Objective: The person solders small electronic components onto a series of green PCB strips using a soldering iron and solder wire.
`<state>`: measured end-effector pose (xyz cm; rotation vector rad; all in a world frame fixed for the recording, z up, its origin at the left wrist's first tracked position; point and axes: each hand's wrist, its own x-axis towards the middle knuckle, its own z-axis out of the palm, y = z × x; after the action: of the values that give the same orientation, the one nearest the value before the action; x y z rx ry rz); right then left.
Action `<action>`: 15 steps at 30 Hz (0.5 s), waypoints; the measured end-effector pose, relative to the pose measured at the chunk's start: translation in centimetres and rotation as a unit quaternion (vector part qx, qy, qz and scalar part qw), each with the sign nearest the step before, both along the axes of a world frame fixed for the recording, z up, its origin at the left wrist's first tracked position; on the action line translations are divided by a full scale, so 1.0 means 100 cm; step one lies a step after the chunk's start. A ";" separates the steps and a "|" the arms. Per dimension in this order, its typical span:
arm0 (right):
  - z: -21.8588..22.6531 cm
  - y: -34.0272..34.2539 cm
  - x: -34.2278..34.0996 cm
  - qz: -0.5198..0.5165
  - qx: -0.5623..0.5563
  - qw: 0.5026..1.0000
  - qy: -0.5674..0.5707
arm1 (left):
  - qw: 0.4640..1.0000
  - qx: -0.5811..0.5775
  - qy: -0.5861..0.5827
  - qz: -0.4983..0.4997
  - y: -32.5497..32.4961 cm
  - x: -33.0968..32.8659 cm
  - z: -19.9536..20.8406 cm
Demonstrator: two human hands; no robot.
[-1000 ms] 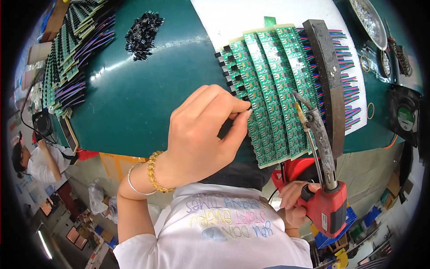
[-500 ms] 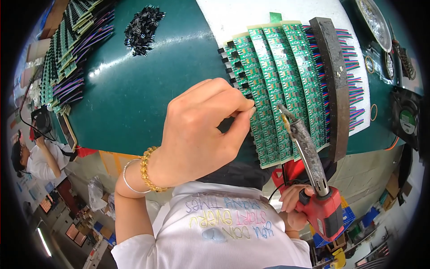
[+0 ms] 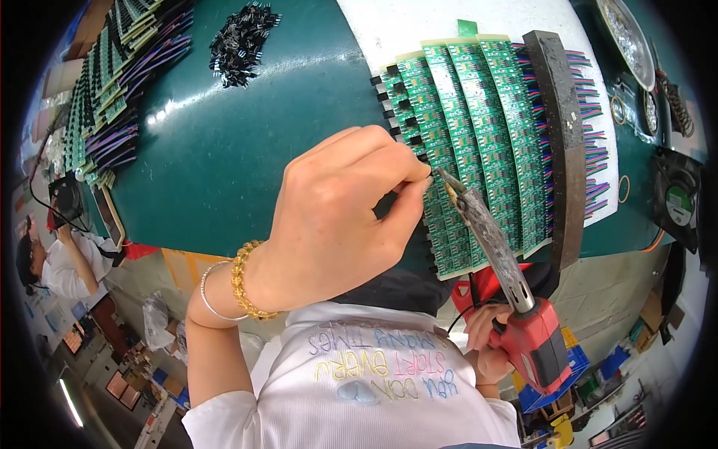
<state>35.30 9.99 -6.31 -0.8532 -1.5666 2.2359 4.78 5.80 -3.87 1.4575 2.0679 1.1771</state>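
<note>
My left hand [image 3: 351, 206] is closed in a pinch at the left edge of the green circuit boards [image 3: 493, 135]; whatever sits between the fingertips is hidden. Small black connectors [image 3: 402, 106] line that edge above the fingers. My right hand [image 3: 488, 340], low on the right, is wrapped round the red handle of a soldering iron [image 3: 490, 232]. The iron slants up to the left, and its dark tip is beside my left fingertips, over the leftmost board column. Whether the tip touches a board I cannot tell.
A dark metal bar [image 3: 562, 150] lies across the coloured wires right of the boards. Loose black connectors [image 3: 243, 45] are heaped on the green table [image 3: 292, 97]. Wired boards [image 3: 112, 90] are stacked far left. A metal dish [image 3: 628, 41] and a fan [image 3: 679, 200] stand right. Another person [image 3: 67, 262] is at left.
The soldering iron's tip has moved left, from the middle board columns to beside my left fingertips. My left hand stays pinched at the edge.
</note>
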 end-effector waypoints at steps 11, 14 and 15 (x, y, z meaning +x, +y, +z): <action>-0.046 -0.014 0.025 -0.014 0.091 0.983 0.157 | 1.000 0.013 0.008 0.007 0.001 0.002 -0.002; -0.051 -0.018 0.031 -0.020 0.121 0.972 0.202 | 1.000 0.011 0.015 0.002 0.002 0.000 -0.001; -0.051 -0.019 0.033 -0.022 0.130 0.967 0.217 | 1.000 0.014 0.015 0.001 0.002 0.000 -0.001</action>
<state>38.56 8.07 -11.43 -0.2936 -1.5545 1.9537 4.80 6.02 -4.01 1.4946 2.0809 1.1965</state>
